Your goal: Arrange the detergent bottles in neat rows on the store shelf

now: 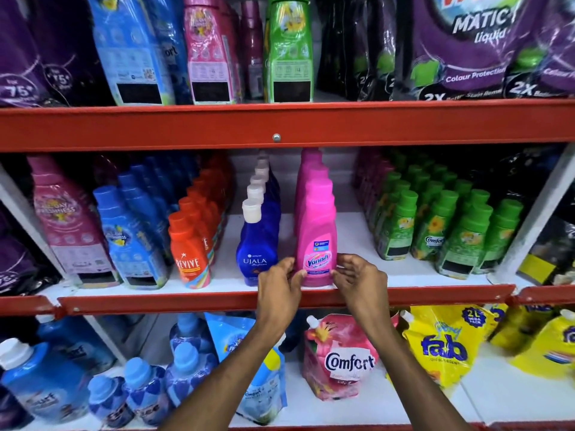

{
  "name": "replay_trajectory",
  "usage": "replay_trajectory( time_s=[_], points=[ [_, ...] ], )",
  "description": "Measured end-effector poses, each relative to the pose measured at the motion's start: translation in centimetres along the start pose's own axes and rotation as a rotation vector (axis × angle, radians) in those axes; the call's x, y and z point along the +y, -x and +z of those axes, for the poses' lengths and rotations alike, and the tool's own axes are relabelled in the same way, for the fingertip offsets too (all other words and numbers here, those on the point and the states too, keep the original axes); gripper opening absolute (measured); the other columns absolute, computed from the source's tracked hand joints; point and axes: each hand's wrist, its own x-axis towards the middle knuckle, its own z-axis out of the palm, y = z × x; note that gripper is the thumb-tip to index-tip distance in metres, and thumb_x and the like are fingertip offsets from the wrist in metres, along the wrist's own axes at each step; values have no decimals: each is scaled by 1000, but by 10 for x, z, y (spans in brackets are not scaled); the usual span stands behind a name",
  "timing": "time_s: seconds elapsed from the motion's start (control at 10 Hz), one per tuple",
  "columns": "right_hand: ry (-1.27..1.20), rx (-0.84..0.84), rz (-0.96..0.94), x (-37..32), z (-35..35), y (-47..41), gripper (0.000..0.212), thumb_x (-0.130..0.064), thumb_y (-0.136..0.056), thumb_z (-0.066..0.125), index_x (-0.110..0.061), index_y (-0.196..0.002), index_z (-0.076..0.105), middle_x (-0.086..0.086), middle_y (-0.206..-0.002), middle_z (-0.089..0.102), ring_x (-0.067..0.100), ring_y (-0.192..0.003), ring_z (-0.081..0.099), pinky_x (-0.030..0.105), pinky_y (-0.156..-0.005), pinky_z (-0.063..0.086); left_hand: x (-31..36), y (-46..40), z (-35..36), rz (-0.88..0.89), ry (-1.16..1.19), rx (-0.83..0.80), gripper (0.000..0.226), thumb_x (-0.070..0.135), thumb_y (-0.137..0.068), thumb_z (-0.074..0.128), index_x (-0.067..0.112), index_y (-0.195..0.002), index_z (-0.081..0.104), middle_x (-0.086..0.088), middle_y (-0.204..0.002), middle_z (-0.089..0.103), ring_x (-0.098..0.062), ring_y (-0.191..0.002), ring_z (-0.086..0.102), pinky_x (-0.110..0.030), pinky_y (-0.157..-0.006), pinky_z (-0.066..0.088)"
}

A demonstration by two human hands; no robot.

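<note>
Head view looks at a red-edged store shelf, with both hands reaching to the front of its middle level. The pink Vanish bottle stands upright at the front edge of the white shelf board, first in a single-file row of like pink bottles running back. The left hand is at the bottle's lower left side, thumb and fingertips pressed to the base beside the label. The right hand mirrors it on the lower right side, fingers curled, with the tips touching the bottle's edge. Both hands are thus closed lightly on the bottle's base from opposite sides, and the bottle sits between them, resting on the shelf.

Just beside it on the left stands a blue Ujala bottle with a white cap, heading its own row. Further left is a row of orange Revive bottles, then blue bottles and a large pink bottle. To the right, past a bare strip of shelf, green Comfort bottles stand in several rows.

On the level below, a pink Comfort pouch sits between the forearms, with a yellow Fab pouch to its right.
</note>
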Motion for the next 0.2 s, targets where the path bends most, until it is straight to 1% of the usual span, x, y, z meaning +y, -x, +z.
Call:
replay_trajectory(
  time_s=[0.1, 0.2],
  points=[
    [-97, 75, 34, -5, -6, 5, 33, -4, -83, 77, -15, -114, 70, 0, -100, 76, -1, -77, 71, 16, -75, 60, 1, 3, -6, -18, 28, 4, 32, 20, -93, 72, 8, -123, 68, -4, -115, 77, -12, -104, 73, -25, -94, 57],
    [-269, 451, -104, -25, -32, 18, 32, -6, -84, 77, -33, -97, 65, -11, -87, 72, 5, -71, 69, 8, -65, 51, 17, 0, -27, 142, 43, 138, 34, 17, -92, 73, 9, -125, 70, -4, -119, 76, -12, -105, 73, -30, -97, 58]
  ],
)
